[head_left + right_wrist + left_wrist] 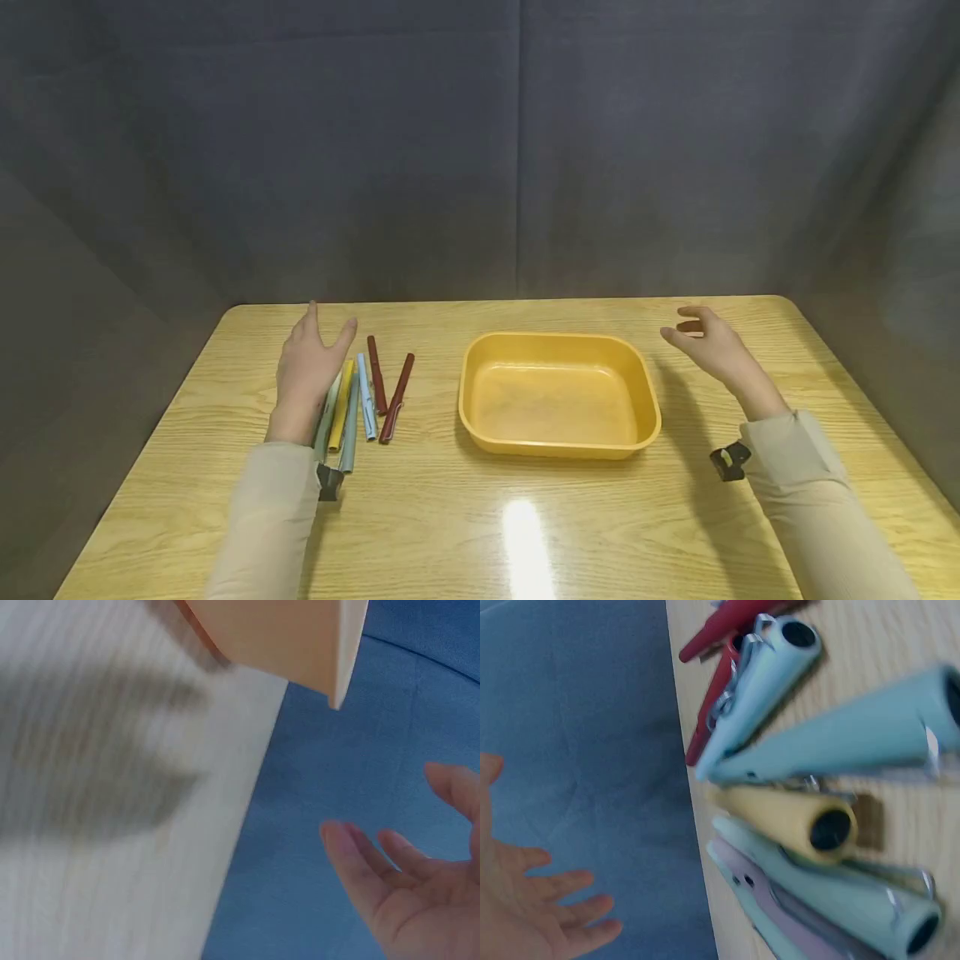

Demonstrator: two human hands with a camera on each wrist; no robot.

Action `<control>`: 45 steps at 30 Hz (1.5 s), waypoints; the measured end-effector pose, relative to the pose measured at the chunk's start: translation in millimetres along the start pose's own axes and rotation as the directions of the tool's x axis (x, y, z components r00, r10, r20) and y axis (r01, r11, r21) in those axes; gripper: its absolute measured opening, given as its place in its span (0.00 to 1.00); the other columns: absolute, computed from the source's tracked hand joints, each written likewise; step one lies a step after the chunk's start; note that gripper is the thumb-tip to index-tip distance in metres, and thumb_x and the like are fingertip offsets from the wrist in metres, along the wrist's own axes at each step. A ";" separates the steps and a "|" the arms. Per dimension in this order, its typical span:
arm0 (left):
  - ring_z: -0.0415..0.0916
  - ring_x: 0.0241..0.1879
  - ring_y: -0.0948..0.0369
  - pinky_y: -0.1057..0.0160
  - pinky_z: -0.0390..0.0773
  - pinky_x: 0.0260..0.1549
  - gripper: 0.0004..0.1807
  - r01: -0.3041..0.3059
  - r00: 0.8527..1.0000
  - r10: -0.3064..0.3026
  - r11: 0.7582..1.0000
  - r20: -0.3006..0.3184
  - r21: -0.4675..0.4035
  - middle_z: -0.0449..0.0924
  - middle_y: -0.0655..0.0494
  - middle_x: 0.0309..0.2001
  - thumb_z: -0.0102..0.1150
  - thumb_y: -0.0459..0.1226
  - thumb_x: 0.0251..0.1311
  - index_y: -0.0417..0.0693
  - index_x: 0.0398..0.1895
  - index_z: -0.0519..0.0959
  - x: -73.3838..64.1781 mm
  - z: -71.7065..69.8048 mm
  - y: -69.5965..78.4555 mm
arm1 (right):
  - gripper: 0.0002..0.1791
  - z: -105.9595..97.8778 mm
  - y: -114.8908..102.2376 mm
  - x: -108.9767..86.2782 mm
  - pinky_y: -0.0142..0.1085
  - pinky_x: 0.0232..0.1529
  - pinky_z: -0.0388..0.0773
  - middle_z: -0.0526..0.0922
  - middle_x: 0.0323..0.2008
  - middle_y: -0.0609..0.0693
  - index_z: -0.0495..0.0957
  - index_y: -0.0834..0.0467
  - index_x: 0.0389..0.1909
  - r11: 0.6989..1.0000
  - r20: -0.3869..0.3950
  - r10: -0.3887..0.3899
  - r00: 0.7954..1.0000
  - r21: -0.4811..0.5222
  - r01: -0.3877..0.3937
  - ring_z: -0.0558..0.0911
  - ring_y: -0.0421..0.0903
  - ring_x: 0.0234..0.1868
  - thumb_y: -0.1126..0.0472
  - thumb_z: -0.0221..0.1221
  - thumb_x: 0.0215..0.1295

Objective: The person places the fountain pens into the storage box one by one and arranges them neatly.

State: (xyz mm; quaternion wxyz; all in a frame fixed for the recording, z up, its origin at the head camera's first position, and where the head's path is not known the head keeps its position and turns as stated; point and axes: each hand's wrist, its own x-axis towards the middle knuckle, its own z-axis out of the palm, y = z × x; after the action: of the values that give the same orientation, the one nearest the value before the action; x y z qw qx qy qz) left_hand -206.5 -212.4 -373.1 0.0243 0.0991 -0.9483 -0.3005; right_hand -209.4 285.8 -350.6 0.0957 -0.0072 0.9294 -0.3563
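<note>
Over the left part of the table, my left hand (306, 371) hovers with its fingers spread and nothing in them. Beneath and beside it lie several capped pens: a yellow pen (342, 407), a teal pen (350, 429), a light blue pen (366, 398) and two dark red pens (397, 398). The left wrist view also shows a pale green pen (840, 889) and a mauve pen (769, 900), largely hidden by my hand and wrist in the head view. My right hand (716, 350) is raised right of the yellow tray (558, 450), holding nothing, fingers loosely bent.
The tray stands right of the pens and has nothing in it. Under everything is a wooden table (420, 517) with a bright light reflection near the front. A dark cloth (375, 167) hangs behind the table and along both sides.
</note>
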 end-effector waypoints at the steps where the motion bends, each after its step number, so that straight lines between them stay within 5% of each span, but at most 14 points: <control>1: 0.46 0.71 0.33 0.32 0.55 0.67 0.48 0.007 1.000 -0.007 1.000 0.017 -0.016 0.43 0.33 0.74 0.33 0.64 0.66 0.43 0.76 0.37 -0.9 -1.8 -2.1 | 0.41 2.0 2.0 -0.8 0.64 0.60 0.69 0.58 0.65 0.77 0.46 0.72 0.71 1.000 0.020 0.006 1.000 0.021 -0.007 0.65 0.72 0.63 0.45 0.44 0.73; 5: 0.51 0.70 0.34 0.32 0.59 0.65 0.46 0.024 0.996 -0.018 0.997 0.085 -0.070 0.49 0.33 0.73 0.31 0.64 0.67 0.41 0.76 0.40 -3.3 -7.0 -12.1 | 0.38 9.9 9.7 -2.9 0.56 0.60 0.74 0.63 0.62 0.77 0.51 0.75 0.68 0.995 0.074 0.005 0.997 0.101 -0.013 0.74 0.68 0.56 0.49 0.46 0.73; 11: 0.58 0.67 0.37 0.39 0.67 0.64 0.40 0.017 0.994 0.000 0.990 0.114 -0.142 0.58 0.32 0.70 0.35 0.56 0.70 0.38 0.74 0.48 -3.0 -10.4 -25.0 | 0.35 15.1 16.5 -4.9 0.35 0.52 0.83 0.69 0.58 0.74 0.55 0.77 0.65 0.984 0.132 0.029 0.991 0.171 -0.051 0.80 0.41 0.45 0.53 0.49 0.72; 17: 0.64 0.64 0.36 0.42 0.75 0.57 0.31 0.008 0.990 0.013 0.989 0.142 -0.151 0.63 0.30 0.66 0.40 0.45 0.72 0.35 0.72 0.55 -5.8 -15.9 -37.0 | 0.34 19.5 21.6 -8.0 0.43 0.54 0.82 0.72 0.54 0.72 0.54 0.78 0.64 0.978 0.200 0.010 0.980 0.202 -0.051 0.81 0.47 0.46 0.54 0.48 0.72; 24: 0.67 0.59 0.34 0.42 0.76 0.52 0.27 -0.012 0.987 0.025 0.997 0.158 -0.079 0.68 0.26 0.60 0.46 0.37 0.69 0.30 0.66 0.62 -8.7 -17.4 -58.0 | 0.31 26.2 24.4 -10.4 0.34 0.44 0.85 0.78 0.44 0.56 0.58 0.77 0.61 0.968 0.249 -0.004 0.968 0.242 -0.059 0.80 0.38 0.37 0.56 0.50 0.70; 32: 0.79 0.44 0.44 0.64 0.82 0.33 0.27 0.032 0.974 -0.017 0.998 0.225 -0.062 0.70 0.25 0.57 0.49 0.37 0.67 0.29 0.65 0.63 -14.5 -14.5 -70.6 | 0.29 29.9 20.6 -11.9 0.27 0.41 0.84 0.77 0.38 0.47 0.58 0.77 0.61 0.946 0.293 0.005 0.956 0.307 -0.099 0.77 0.36 0.36 0.60 0.51 0.69; 45: 0.75 0.51 0.40 0.59 0.85 0.39 0.29 0.092 0.949 -0.060 0.992 0.309 -0.087 0.70 0.26 0.56 0.53 0.35 0.64 0.27 0.65 0.63 -13.5 -6.9 -79.8 | 0.34 31.9 18.8 -8.6 0.25 0.43 0.83 0.78 0.38 0.44 0.51 0.78 0.66 0.911 0.323 -0.016 0.946 0.395 -0.119 0.79 0.31 0.37 0.64 0.52 0.68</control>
State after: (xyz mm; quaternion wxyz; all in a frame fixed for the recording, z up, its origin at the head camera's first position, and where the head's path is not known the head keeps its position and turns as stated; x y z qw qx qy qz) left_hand -178.7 -277.4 -413.2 -0.1295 0.0865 -0.9198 -0.3603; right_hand -194.1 279.4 -384.9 0.2534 -0.0197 0.8061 -0.5344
